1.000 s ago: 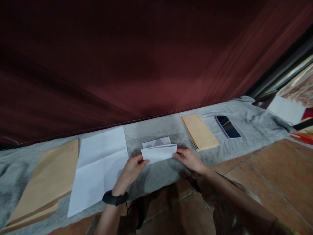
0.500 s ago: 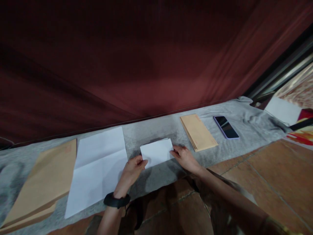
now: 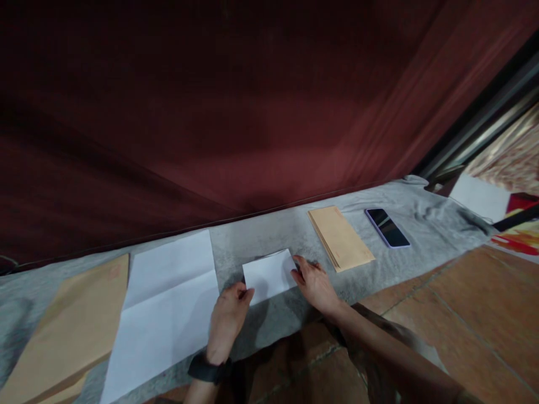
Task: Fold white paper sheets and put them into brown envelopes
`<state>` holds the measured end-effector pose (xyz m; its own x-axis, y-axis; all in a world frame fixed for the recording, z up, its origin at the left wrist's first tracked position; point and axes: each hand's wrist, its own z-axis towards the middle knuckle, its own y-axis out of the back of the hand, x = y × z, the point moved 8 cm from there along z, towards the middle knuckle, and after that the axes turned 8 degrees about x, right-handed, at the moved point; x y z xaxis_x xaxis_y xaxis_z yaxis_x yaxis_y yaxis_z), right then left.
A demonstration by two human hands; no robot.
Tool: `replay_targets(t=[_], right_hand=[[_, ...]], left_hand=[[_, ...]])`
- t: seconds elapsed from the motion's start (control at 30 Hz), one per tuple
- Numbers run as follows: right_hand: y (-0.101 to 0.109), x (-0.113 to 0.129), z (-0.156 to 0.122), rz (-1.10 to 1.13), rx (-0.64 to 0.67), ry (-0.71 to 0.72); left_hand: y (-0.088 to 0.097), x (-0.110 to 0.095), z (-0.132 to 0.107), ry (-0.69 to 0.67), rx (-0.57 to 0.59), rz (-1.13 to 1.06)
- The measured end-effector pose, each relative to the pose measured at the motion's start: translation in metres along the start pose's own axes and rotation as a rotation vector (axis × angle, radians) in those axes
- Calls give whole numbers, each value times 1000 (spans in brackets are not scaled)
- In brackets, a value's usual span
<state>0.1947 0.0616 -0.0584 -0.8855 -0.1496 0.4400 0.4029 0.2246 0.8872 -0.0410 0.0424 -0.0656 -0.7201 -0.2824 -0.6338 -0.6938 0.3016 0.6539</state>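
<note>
A small folded white paper (image 3: 269, 275) lies flat on the grey cloth (image 3: 269, 235). My left hand (image 3: 228, 317), with a black band at the wrist, pinches the paper's near left corner with curled fingers. My right hand (image 3: 312, 283) rests on the paper's right edge, fingers pressed down on it. To the left lies a large creased white sheet (image 3: 166, 306), untouched.
A stack of tan envelopes (image 3: 340, 238) and a dark phone (image 3: 387, 227) lie to the right on the cloth. Larger brown envelopes (image 3: 63, 331) sit at far left. A dark red curtain (image 3: 236, 112) hangs behind. Tiled floor (image 3: 463, 314) runs along the near side.
The paper's raised top flap has been folded down flat. Both hands stay at the paper's ends, the left drawn slightly nearer me. The view shifted a little.
</note>
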Motion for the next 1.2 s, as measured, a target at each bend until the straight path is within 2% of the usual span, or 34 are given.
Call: replay_targets(t=[0.3, 0.67, 0.9, 1.2], right_hand=[[-4, -1, 5, -16, -5, 3], [-5, -2, 9, -17, -27, 18], [-5, -3, 12, -59, -17, -2], [-3, 3, 10, -122, -27, 3]], left_hand=[[5, -13, -4, 96, 23, 153], [6, -6, 2, 45, -59, 147], [3, -5, 4, 84, -12, 191], [0, -2, 5, 81, -41, 181]])
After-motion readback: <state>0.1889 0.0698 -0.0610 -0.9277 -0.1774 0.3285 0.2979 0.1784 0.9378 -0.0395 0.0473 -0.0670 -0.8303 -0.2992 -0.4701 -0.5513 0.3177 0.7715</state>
